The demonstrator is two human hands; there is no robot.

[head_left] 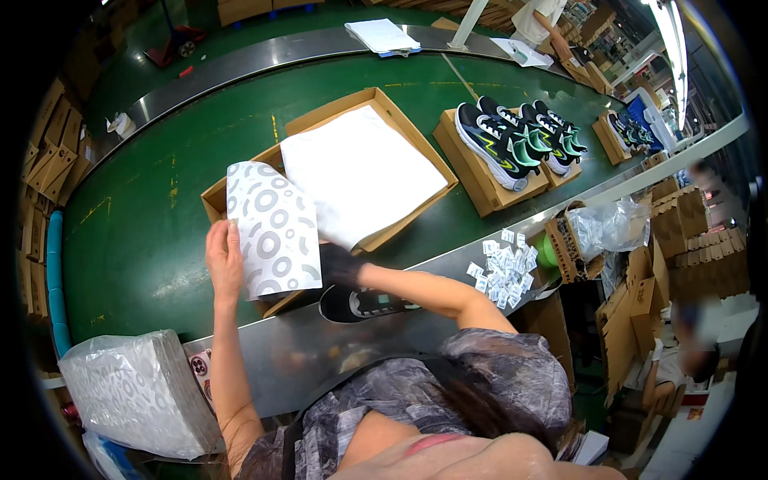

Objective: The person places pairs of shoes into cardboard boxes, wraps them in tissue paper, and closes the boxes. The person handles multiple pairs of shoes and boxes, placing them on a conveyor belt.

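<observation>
A wrapping paper sheet, white with grey rings, stands curled over the near left side of an open cardboard shoe box. My left hand is closed on its left edge. My right hand is at the paper's right edge, dark and blurred, seemingly in a black glove; its fingers cannot be made out. White paper is spread across the rest of the box. Below my right forearm a black shoe lies on the metal edge, partly covered by the arm.
Black-and-green sneakers rest on boxes to the right on the green conveyor belt. Small white packets are heaped on the metal ledge. A plastic-wrapped paper stack stands near left. Another person is at the far side.
</observation>
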